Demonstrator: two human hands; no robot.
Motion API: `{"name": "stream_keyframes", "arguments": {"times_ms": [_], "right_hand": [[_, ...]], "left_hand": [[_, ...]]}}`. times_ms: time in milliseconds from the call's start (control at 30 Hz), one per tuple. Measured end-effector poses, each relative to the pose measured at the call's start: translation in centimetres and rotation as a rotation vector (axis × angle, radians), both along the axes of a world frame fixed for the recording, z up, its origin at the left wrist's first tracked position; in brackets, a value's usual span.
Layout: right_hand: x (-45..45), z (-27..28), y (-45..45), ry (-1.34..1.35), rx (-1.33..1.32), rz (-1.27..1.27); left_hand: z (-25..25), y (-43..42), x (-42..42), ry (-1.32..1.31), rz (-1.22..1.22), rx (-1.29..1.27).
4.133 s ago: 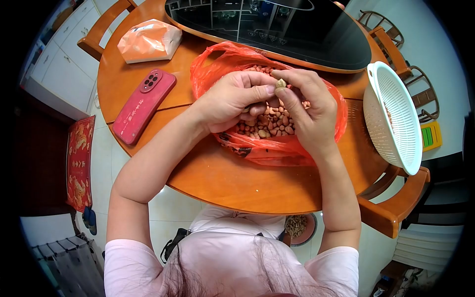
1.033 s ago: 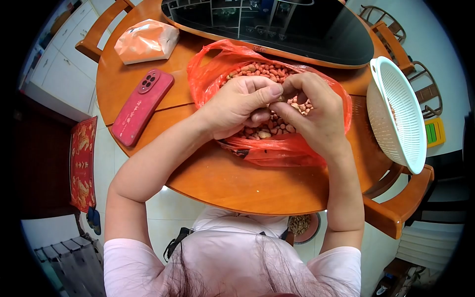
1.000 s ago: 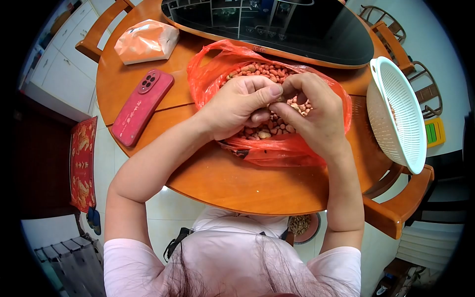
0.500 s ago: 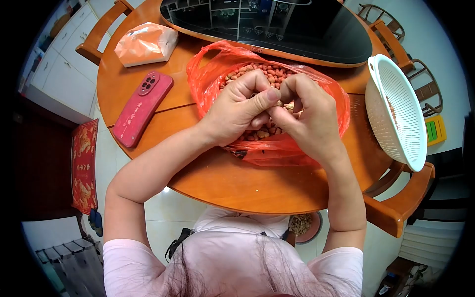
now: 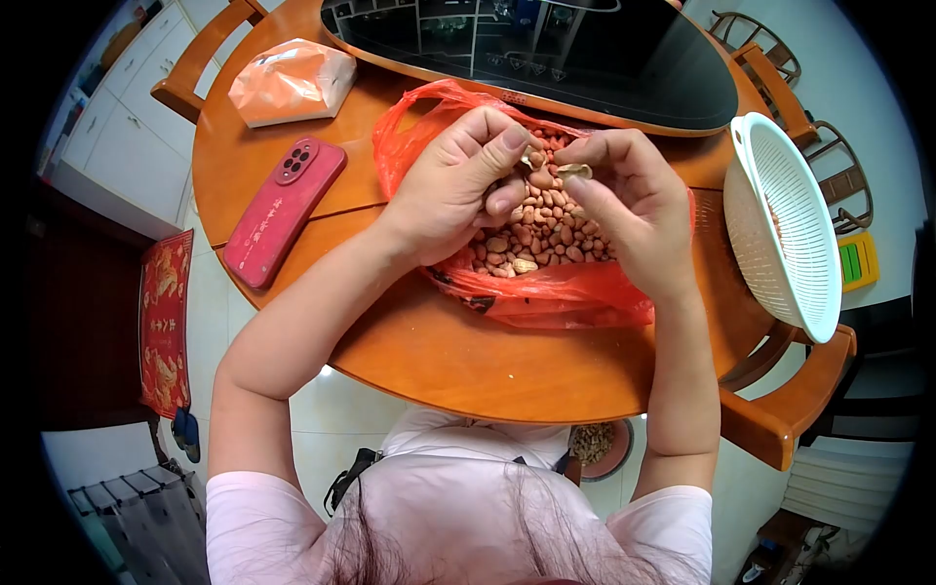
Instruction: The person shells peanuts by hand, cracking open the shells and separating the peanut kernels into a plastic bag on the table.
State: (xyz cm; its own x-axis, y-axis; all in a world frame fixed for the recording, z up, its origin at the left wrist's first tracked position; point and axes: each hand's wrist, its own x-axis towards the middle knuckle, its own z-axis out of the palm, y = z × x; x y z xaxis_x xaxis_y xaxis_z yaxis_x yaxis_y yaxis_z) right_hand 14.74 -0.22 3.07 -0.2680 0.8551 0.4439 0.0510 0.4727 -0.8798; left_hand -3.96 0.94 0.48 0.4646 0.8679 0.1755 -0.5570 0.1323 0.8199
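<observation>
A red plastic bag point(image 5: 585, 297) lies open on the round wooden table, with many reddish peanut kernels point(image 5: 551, 229) inside. Above the kernels, my left hand point(image 5: 458, 185) pinches a piece of peanut shell point(image 5: 533, 159) between thumb and forefinger. My right hand point(image 5: 634, 205) holds another pale shell piece point(image 5: 573, 172) between its thumb and fingers, a short way to the right. A kernel point(image 5: 541, 179) shows between the two hands. One unshelled peanut point(image 5: 525, 265) rests near the bag's front side.
A red phone point(image 5: 285, 212) and an orange tissue pack point(image 5: 293, 83) lie on the wooden table point(image 5: 468, 366) at the left. A black glossy panel point(image 5: 546, 58) stands behind the bag. To the right is a white basket point(image 5: 785, 229); a shell-filled container point(image 5: 593, 444) is below the table.
My hands have moved apart from their touching position. The shell between them is now in separate pieces, one in each hand, and more kernels in the bag are visible.
</observation>
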Motion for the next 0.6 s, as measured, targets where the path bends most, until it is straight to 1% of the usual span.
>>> {"name": "stream_keyframes", "arguments": {"times_ms": [67,133,167,200,300,333,433,467,533,567,600], "right_hand": [[0.0,0.0,0.0,0.046,-0.041,-0.006],[0.2,0.0,0.2,0.057,-0.048,-0.025],[0.3,0.0,0.2,0.009,-0.030,-0.058],[0.4,0.0,0.2,-0.039,-0.012,-0.090],[0.4,0.0,0.1,-0.144,0.068,-0.164],[0.4,0.0,0.2,-0.173,0.100,-0.184],[-0.2,-0.4,0.3,-0.015,0.065,-0.175],[-0.3,-0.5,0.3,-0.004,0.087,-0.187],[-0.5,-0.5,0.3,0.018,0.132,-0.210],[-0.7,-0.3,0.1,0.025,0.110,-0.181],[-1.0,0.1,-0.3,0.032,0.087,-0.151]], "left_hand": [[0.4,0.1,-0.4,0.035,-0.010,0.009],[0.7,-0.1,-0.7,0.260,0.069,0.156],[0.8,-0.1,-0.7,0.372,0.107,0.230],[0.7,-0.1,-0.5,0.554,0.267,0.473],[0.0,0.5,-0.5,0.667,0.410,0.839],[0.0,0.6,-0.3,0.664,0.462,0.859],[1.3,0.0,-0.7,0.219,0.052,0.066],[2.2,-0.3,-0.2,0.183,0.054,-0.102],[2.2,-0.7,0.0,0.171,-0.042,-0.179],[2.2,-0.8,0.0,0.165,-0.090,-0.219],[1.7,-0.5,-0.1,0.156,-0.190,-0.278]]}}
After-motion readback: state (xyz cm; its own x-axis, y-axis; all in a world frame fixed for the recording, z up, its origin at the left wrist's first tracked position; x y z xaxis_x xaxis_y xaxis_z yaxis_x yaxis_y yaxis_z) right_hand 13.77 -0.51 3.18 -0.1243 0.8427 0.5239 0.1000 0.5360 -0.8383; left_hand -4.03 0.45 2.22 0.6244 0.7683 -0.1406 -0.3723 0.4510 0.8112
